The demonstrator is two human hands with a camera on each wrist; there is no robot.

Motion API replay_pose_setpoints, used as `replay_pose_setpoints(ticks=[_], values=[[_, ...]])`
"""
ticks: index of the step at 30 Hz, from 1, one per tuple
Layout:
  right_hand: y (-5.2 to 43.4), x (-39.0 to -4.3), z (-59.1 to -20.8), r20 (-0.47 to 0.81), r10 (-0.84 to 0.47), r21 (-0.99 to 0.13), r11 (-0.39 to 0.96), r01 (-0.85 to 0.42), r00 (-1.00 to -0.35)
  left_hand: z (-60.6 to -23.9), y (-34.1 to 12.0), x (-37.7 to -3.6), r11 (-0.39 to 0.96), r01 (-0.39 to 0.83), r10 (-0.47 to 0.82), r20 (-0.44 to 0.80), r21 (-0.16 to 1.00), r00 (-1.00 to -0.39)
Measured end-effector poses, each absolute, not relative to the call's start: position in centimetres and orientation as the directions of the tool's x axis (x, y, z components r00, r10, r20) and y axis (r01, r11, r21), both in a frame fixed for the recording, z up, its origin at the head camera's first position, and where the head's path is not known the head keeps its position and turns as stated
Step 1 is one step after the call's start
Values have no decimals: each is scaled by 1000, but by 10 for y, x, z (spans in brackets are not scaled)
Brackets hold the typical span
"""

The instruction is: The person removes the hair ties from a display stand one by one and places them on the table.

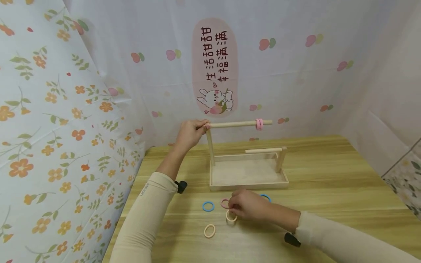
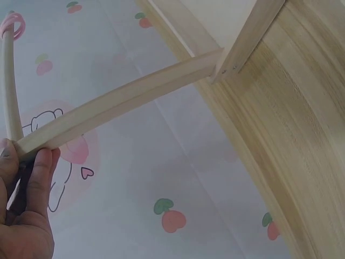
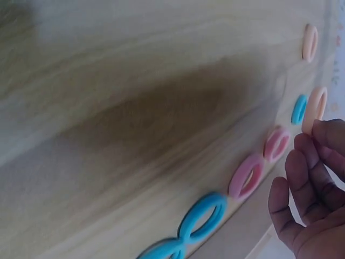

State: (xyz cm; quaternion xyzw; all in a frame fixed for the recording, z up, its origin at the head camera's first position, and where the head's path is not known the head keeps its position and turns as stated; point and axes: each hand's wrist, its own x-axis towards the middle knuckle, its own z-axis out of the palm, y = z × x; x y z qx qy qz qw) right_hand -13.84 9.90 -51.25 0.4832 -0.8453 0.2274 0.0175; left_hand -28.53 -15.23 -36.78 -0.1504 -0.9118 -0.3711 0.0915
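Note:
My left hand (image 1: 192, 132) grips the top left corner of a wooden stand, where the upright post (image 2: 113, 108) meets the upper rod (image 1: 231, 125). Two pink hair ties (image 1: 258, 125) hang near that rod's free right end. Low over the table, my right hand (image 1: 248, 205) pinches a peach hair tie (image 3: 309, 112) between thumb and fingertip. Close to it lie pink hair ties (image 3: 237, 183) and blue hair ties (image 3: 186, 224), partly hidden by the hand in the head view. Another peach hair tie (image 1: 209, 236) rests nearer the front, with a blue one (image 1: 208, 210) behind it.
The stand's shallow tray (image 1: 249, 186) sits on the wood-grain table (image 1: 315, 204) behind the hair ties. A shorter rod (image 1: 263, 150) sticks out leftward from the right post (image 1: 281, 159). Patterned cloth (image 1: 158, 73) hangs behind and at the left.

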Motion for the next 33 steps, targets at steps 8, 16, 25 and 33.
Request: replay_pose_setpoints(ticks=[8, 16, 25, 33], values=[[89, -131, -516, 191, -855, -358, 396, -846, -481, -366, -153, -284, 671, 339, 205, 274, 659, -940], [80, -128, -518, 80, -863, -345, 445, -826, -498, -366, -153, -284, 672, 343, 205, 280, 657, -938], [76, -126, -519, 101, -877, -295, 425, -856, -471, -367, -153, -284, 668, 338, 207, 271, 662, -940], [73, -128, -521, 91, -875, -263, 440, -858, -476, -367, -155, -285, 674, 343, 205, 281, 655, -938]])
